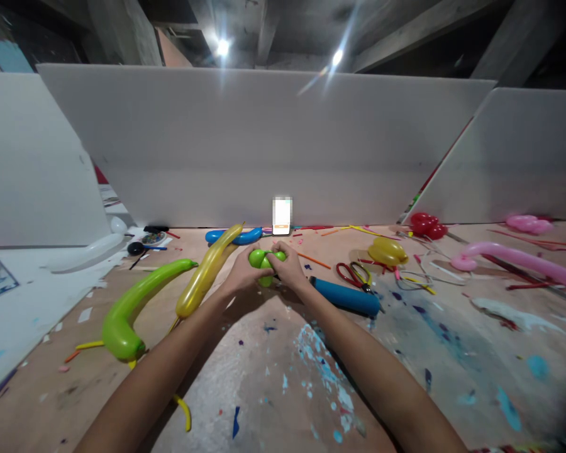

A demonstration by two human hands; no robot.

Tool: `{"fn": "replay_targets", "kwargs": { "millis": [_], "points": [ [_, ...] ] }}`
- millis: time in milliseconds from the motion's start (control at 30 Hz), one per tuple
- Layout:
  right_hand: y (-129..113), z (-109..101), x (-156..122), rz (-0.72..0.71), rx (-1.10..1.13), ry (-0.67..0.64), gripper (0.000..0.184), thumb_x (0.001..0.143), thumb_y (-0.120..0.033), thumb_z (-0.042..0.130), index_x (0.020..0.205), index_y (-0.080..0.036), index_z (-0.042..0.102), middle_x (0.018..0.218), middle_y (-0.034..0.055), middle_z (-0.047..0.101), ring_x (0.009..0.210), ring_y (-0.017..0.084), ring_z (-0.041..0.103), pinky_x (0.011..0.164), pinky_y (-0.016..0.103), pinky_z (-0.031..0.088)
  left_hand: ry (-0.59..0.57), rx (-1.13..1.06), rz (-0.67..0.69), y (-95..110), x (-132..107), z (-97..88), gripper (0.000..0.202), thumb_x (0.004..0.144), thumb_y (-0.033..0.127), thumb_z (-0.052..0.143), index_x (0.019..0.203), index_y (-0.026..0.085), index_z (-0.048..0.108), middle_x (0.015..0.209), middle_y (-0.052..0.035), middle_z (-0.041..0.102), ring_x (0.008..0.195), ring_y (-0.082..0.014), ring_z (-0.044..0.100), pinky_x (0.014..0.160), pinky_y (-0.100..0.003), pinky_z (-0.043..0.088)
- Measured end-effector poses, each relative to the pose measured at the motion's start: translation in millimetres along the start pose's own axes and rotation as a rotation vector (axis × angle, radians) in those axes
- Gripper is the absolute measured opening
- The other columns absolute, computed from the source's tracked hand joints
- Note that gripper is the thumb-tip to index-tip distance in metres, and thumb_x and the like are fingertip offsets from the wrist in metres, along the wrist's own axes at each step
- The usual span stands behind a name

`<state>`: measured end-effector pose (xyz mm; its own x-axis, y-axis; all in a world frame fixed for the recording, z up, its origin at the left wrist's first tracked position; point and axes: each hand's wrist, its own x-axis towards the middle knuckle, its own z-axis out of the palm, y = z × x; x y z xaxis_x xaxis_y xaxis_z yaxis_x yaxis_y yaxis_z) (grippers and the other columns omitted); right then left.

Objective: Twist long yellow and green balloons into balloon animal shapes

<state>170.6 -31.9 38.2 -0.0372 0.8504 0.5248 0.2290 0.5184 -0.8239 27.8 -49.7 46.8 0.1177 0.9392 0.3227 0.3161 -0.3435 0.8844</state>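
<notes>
Gripping a twisted lime-green balloon (256, 258), bunched into round bubbles, between left hand (239, 269) and right hand (290, 267), at the middle of the view, in front of a lit smartphone (282, 217). Grasping it from either side with curled fingers. Cannot tell whether touching the paint-spattered tabletop (245, 390) or just above it. Flanked on the left by a long gold balloon (207, 274), laid across a blue balloon (252, 236), then by a curved green balloon (122, 318). Bordered on the right by a blue hand pump (346, 297), with scissors (366, 288) beside it, and farther out by a yellow balloon (387, 251) and a pink balloon (528, 258). Backed by a white panel (264, 145).
</notes>
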Motion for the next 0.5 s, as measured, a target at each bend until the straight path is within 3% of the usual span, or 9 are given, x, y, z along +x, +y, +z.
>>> {"fn": "replay_targets", "kwargs": {
  "millis": [300,500],
  "points": [
    [-1,5,-4,0.010,0.013,0.064,0.015,0.073,-0.027,0.054,0.067,-0.021,0.042,0.066,-0.0042,0.040,0.065,0.014,0.041,0.064,0.026,0.035,0.142,0.059,0.015,12,-8,8.5,0.033,0.063,0.028,0.074,0.088,0.018,0.055,0.080,-0.0005,0.057,0.076,-0.0180,0.054,0.069,-0.031,0.044],
    [-2,14,-9,0.045,0.071,0.144,0.017,0.077,-0.031,0.055,0.070,-0.021,0.043,0.070,-0.0036,0.042,0.070,0.015,0.042,0.068,0.026,0.036,0.215,-0.003,0.047,5,-4,4.4,0.026,0.062,0.028,0.074,0.076,0.018,0.054,0.068,0.0019,0.050,0.066,-0.0151,0.046,0.061,-0.029,0.035]
  ]
}}
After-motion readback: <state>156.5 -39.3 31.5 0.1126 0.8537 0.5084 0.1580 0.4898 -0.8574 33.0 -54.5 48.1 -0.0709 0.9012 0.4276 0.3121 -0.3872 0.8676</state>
